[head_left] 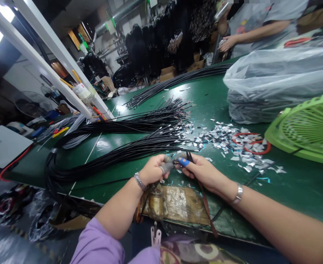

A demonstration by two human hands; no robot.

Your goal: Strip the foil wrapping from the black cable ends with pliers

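The left hand (154,170) and the right hand (198,168) meet fingertip to fingertip in my feed, the left pinching the end of a black cable (175,161), the right bent tightly around a slim dark piece (189,156) that pokes up past its knuckles; I can't tell from here whether that is a tool or more cable. My main worry is the pinch itself: the cable's tip is tiny and mostly covered by fingers, so an uneven tug between the 2 hands could let it slip or nick whatever lies inside. The loose ends of the nearer cable bundle (128,156) lie just beyond the knuckles, and I judge that a sideways sweep could snag them and disorder the row. The scraps (221,137) spread across the green table (296,194) are light; a brush of the wrist, or air if the green fan (309,128) were running, could scatter them toward the work. As for the held cable, it sits between the fingertips near the table's front edge, just past the wooden board (188,205). It looks thin, dark and matte, much like those in the bundle, and I'd expect it to bend easily; its exact end is too blurred for me to read.
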